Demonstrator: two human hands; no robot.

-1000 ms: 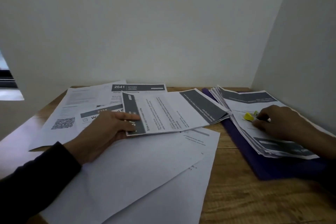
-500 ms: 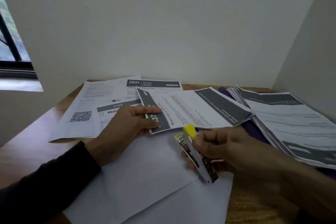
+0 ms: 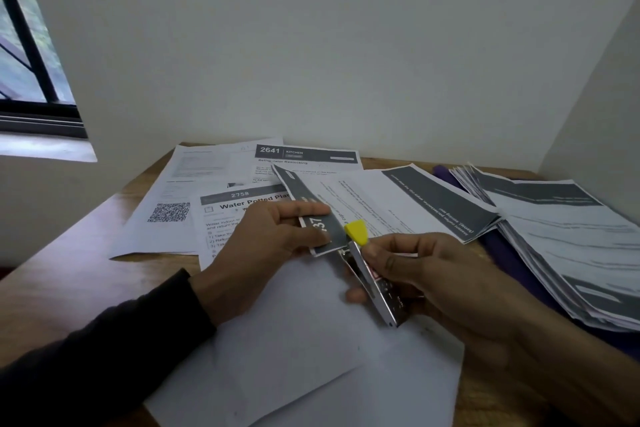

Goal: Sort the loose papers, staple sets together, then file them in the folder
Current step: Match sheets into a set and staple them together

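The left hand [image 3: 273, 236] pinches the near corner of a set of printed sheets [image 3: 398, 201], thumb on top over the dark header band. The right hand [image 3: 426, 274] grips a metal stapler [image 3: 372, 281] with a yellow tip; the stapler mouth sits at that same corner, touching the sheet edge just beside the left thumb. The set extends away to the right, its far end resting against a thick paper stack [image 3: 561, 239]. This stack lies on a purple folder [image 3: 502, 253] at the right side of the wooden tabletop [image 3: 52, 281]. Blank white sheets [image 3: 304, 357] lie under both hands. Further printed pages, one with a QR code [image 3: 169, 211], lie to the left rear. A window [image 3: 31, 73] occupies the left wall.
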